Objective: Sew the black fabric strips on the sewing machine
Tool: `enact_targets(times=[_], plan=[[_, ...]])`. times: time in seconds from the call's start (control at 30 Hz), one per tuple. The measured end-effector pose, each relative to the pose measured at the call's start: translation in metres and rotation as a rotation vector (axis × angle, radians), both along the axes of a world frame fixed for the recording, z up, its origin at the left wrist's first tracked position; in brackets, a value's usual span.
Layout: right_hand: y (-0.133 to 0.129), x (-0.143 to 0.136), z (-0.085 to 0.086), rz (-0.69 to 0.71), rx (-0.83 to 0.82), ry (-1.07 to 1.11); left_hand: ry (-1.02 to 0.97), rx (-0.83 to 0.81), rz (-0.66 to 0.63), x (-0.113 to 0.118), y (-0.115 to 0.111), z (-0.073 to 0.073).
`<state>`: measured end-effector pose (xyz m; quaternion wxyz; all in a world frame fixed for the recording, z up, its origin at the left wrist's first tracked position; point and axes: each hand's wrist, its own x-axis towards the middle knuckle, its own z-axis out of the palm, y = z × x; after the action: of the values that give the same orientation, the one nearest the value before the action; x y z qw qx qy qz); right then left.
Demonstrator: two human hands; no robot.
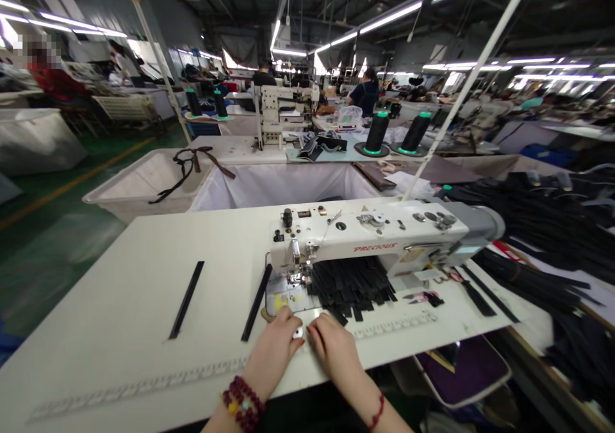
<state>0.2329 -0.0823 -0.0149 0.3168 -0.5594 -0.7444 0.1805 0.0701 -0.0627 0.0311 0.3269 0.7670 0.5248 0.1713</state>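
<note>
My left hand is closed at the front of the sewing machine. Between its thumb and fingers shows a small silvery bobbin with a dark centre. Just to the right, my right hand has its fingers curled in a pinch, close to the bobbin; whatever they hold is too small to make out. Both hands are below the needle plate. A pile of short black strips lies under the machine arm. One black strip lies left of the needle, another strip farther left.
Pink-handled thread snips lie right of the strips. A ruler scale runs along the table's front edge. Behind stand a white-lined bin and black thread cones. Dark fabric is heaped at right. Other people work farther back.
</note>
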Motion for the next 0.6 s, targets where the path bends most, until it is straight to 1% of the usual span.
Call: enact_targets(times=[0.17, 0.27, 0.33, 0.37, 0.43, 0.5, 0.53, 0.6], plan=[[0.0, 0.004, -0.004, -0.016, 0.002, 0.05, -0.073, -0.028, 0.038, -0.004, 0.001, -0.007], [0.0, 0.004, 0.0, -0.022, -0.003, 0.126, -0.167, -0.062, 0.083, -0.006, -0.001, -0.01], [-0.002, 0.002, 0.007, -0.024, -0.008, 0.175, -0.249, -0.104, 0.113, -0.006, -0.006, -0.009], [-0.003, 0.001, 0.011, -0.026, -0.011, 0.202, -0.337, -0.155, 0.141, -0.006, -0.009, -0.007], [-0.007, -0.002, 0.022, -0.03, -0.011, 0.289, -0.61, -0.305, 0.239, -0.005, -0.018, 0.0], [-0.012, -0.006, 0.035, -0.024, 0.002, 0.404, -0.913, -0.456, 0.356, -0.005, -0.029, 0.011], [-0.015, -0.009, 0.042, -0.018, 0.015, 0.457, -1.025, -0.502, 0.399, -0.005, -0.034, 0.017], [-0.02, -0.014, 0.055, -0.002, 0.054, 0.515, -1.129, -0.524, 0.427, -0.007, -0.045, 0.027]])
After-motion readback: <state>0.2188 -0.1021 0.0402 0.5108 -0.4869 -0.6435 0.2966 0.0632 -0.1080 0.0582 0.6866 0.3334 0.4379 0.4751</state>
